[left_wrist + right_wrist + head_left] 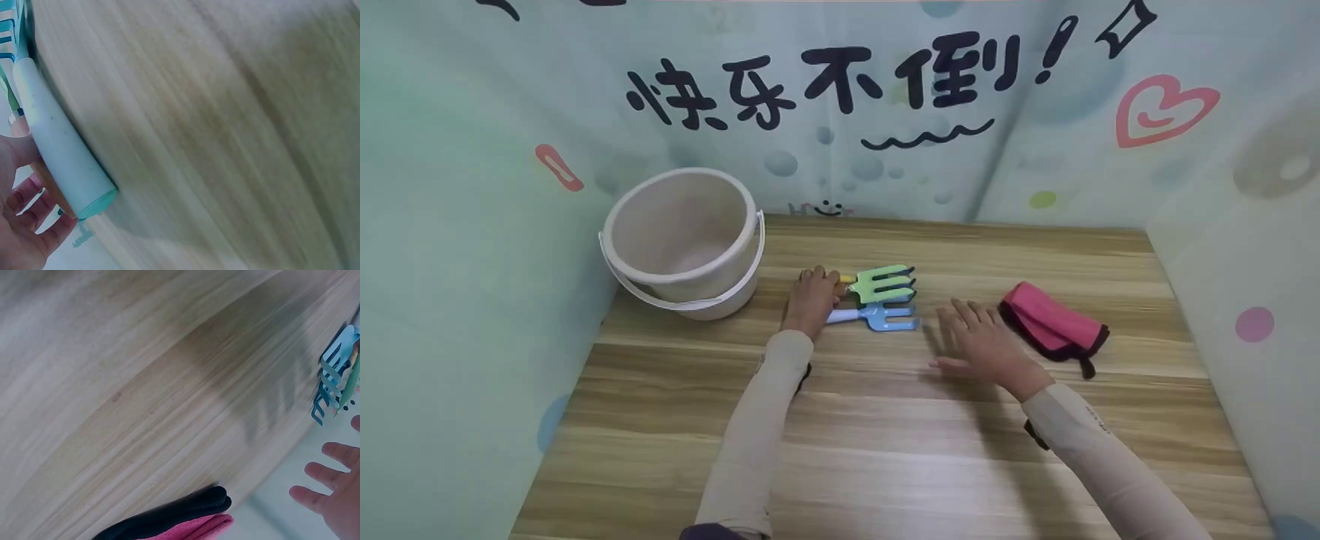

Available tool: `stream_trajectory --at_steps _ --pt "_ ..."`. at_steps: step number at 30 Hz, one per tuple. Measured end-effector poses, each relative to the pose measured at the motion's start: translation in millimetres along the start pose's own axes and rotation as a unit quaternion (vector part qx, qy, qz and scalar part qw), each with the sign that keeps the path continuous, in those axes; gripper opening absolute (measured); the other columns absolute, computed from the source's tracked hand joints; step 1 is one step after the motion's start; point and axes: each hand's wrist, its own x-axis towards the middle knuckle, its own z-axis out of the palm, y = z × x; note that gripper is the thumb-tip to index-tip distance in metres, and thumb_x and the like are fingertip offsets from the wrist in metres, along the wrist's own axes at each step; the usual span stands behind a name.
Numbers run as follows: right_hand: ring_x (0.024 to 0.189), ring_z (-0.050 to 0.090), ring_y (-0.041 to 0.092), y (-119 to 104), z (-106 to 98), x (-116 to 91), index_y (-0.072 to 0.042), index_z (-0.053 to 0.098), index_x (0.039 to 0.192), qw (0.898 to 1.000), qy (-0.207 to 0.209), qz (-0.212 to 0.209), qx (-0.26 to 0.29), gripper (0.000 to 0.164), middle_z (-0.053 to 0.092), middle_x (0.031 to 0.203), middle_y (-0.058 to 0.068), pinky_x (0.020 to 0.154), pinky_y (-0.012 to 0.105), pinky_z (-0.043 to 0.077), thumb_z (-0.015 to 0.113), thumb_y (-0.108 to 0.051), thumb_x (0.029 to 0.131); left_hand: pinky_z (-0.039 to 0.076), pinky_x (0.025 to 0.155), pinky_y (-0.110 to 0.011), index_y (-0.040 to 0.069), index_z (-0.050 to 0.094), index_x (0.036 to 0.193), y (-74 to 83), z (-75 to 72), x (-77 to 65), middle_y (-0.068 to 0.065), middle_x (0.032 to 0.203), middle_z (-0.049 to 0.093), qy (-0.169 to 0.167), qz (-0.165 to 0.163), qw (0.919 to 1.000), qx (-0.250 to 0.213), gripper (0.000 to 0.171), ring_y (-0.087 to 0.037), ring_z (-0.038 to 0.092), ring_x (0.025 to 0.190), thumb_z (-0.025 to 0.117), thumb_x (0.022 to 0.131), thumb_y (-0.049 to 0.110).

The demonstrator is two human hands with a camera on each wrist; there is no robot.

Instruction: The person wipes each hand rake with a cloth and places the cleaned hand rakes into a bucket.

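1. Well right of the bucket point(682, 225), the right hand point(986, 349) is spread with fingers straight, above the table point(885, 450).
2. Farther right of the bucket, the pink cloth point(1054, 322) lies folded.
3. Nearer the bucket's right side lies the blue fork point(877, 316), tines pointing away from it.
4. Just right of the bucket, the left hand point(810, 301) grips the green fork point(876, 286) by its handle.
5. Behind the bucket hangs a lettered backdrop point(900, 180).
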Motion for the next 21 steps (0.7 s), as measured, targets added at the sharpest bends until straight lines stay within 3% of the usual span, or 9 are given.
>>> stream_trajectory --at_steps 13,21 --pt "0.129 0.036 0.042 2.7 -2.3 -1.9 -0.008 0.034 0.142 1.000 0.008 0.011 0.005 0.085 0.035 0.145 0.021 0.101 0.060 0.031 0.054 -0.064 0.082 0.047 0.085 -0.042 0.011 0.050 0.124 2.0 -16.3 -7.5 -0.010 0.115 0.056 -0.001 0.014 0.9998 -0.013 0.036 -0.027 0.056 0.102 0.058 0.092 0.026" --pt "0.124 0.040 0.045 11.6 1.0 -3.1 -0.007 0.038 0.139 0.999 0.034 0.030 0.021 0.082 0.037 0.141 0.023 0.100 0.062 0.030 0.060 -0.060 0.080 0.048 0.077 -0.041 0.007 0.047 0.114 4.1 -19.2 -20.7 -0.011 0.099 0.061 0.035 0.026 0.9986 -0.029 0.027 -0.026 0.060 0.089 0.051 0.096 0.027"
